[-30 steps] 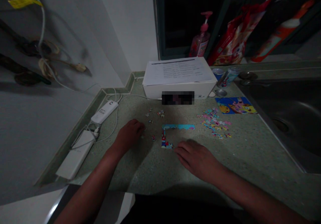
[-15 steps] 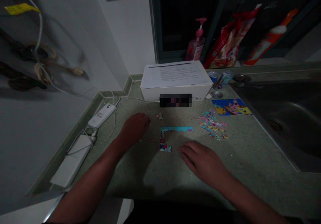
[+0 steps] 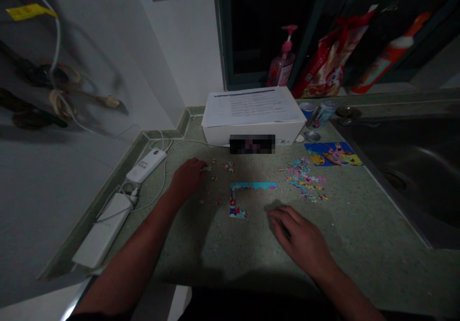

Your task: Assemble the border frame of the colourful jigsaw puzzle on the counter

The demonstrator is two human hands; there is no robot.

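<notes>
A partly joined jigsaw puzzle [image 3: 233, 201] lies on the counter, its strips forming a top edge, a left side and a short bottom corner. To its left, several loose puzzle pieces [image 3: 213, 178] are scattered. My left hand [image 3: 189, 179] rests low over the counter, its fingertips beside a loose piece [image 3: 209, 168]; the fingers look stretched out, with nothing visible in them. Right of the puzzle's lower corner is my right hand [image 3: 300, 235], fingers loosely bent and thumb apart, holding nothing I can see. A heap of colourful pieces [image 3: 305, 179] lies beyond it.
Behind the puzzle stands a white box [image 3: 253, 112] with printed paper on top. A picture card [image 3: 334, 154] and a can [image 3: 323, 114] lie near the sink [image 3: 406, 167]. White adapters [image 3: 104, 232] with cables line the left wall. A pump bottle [image 3: 281, 64] stands behind the box.
My left hand has drawn back left and slightly up, uncovering loose pieces. My right hand has shifted right, away from the puzzle's lower corner. The joined puzzle looks the same.
</notes>
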